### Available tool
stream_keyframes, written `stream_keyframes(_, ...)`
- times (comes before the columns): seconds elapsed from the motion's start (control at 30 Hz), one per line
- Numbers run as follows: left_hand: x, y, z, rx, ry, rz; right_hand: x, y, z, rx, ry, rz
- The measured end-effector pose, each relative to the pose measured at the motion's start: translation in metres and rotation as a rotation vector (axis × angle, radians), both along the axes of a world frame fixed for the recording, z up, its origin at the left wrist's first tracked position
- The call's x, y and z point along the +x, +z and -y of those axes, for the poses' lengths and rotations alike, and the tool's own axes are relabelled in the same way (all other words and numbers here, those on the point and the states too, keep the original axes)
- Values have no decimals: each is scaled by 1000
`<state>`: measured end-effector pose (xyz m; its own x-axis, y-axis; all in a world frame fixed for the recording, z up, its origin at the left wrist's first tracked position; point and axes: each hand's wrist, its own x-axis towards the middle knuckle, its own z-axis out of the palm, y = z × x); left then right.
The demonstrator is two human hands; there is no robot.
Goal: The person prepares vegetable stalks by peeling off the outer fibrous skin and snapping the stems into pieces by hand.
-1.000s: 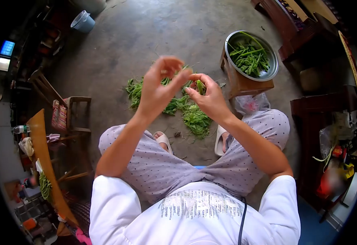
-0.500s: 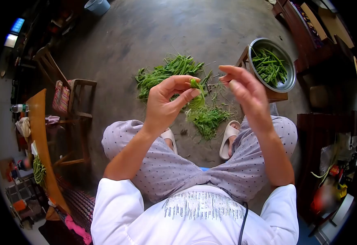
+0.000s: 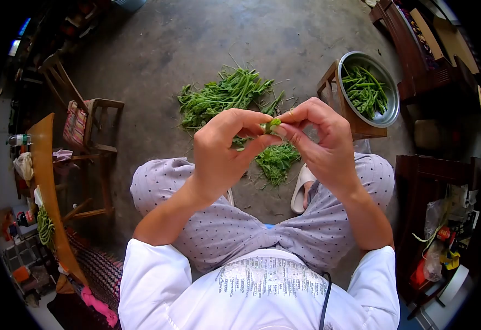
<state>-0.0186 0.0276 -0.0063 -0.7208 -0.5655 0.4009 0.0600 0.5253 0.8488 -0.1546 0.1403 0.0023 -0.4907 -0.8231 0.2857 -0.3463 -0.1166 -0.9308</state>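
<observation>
My left hand (image 3: 221, 151) pinches a small piece of green vegetable (image 3: 273, 125) between thumb and fingers. From the other side, my right hand (image 3: 326, 146) grips the same piece, so the fingertips of both hands nearly meet. Beyond them a pile of long green stems and leaves (image 3: 224, 93) lies on the floor. A smaller heap of leafy bits (image 3: 276, 165) is on the floor below my hands, partly hidden by them. Green cut stems (image 3: 364, 91) fill a metal basin (image 3: 397, 104) to the right.
The basin rests on a wooden stool (image 3: 361, 127). A wooden chair (image 3: 94, 124) with a patterned cushion and an orange-brown table edge (image 3: 50, 181) stand at the left. Dark wooden furniture (image 3: 427, 82) lines the right side. Scraps lie on the concrete floor (image 3: 196, 38).
Half a second ago my right hand was apart from my left, near the basin. It has come back left to the green piece held by my left hand. The view has shifted slightly.
</observation>
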Motion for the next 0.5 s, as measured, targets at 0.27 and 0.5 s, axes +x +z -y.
stream_keyframes(0.27, 2, -1, 2, 212, -99, 32, -1, 9, 0, -43, -24, -228)
stream_keyframes(0.5, 3, -8, 7, 360, -234, -9, -10, 1, -2, 1, 90, 338)
